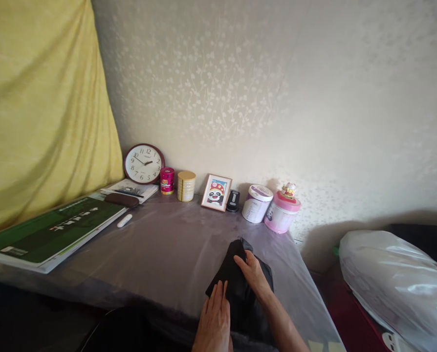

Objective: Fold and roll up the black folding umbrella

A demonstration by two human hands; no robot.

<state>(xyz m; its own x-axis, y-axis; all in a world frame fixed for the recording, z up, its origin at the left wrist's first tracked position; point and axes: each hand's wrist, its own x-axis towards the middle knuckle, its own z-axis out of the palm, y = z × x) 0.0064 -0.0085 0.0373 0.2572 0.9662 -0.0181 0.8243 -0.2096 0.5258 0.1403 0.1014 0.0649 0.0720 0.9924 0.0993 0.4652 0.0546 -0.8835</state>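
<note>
A soft, crumpled black fabric item [236, 288] lies at the front of the table, slightly right of the middle; its exact kind does not show. My left hand [215, 313] rests along its left side, fingers stretched out flat and close together against the fabric. On its upper right part is my right hand [253, 274], with the thumb on the near side and the fingers curled over the cloth, gripping it. Those fingertips are partly hidden by folds.
Along the wall stand a clock [144, 164], a pink tin [167, 181], a yellow-lidded can [186, 187], a framed panda picture [216, 192], a black stapler-like object [233, 201], a white tub [257, 204] and a pink tub [282, 213]. Left lie a green book [57, 230] and white marker [124, 221].
</note>
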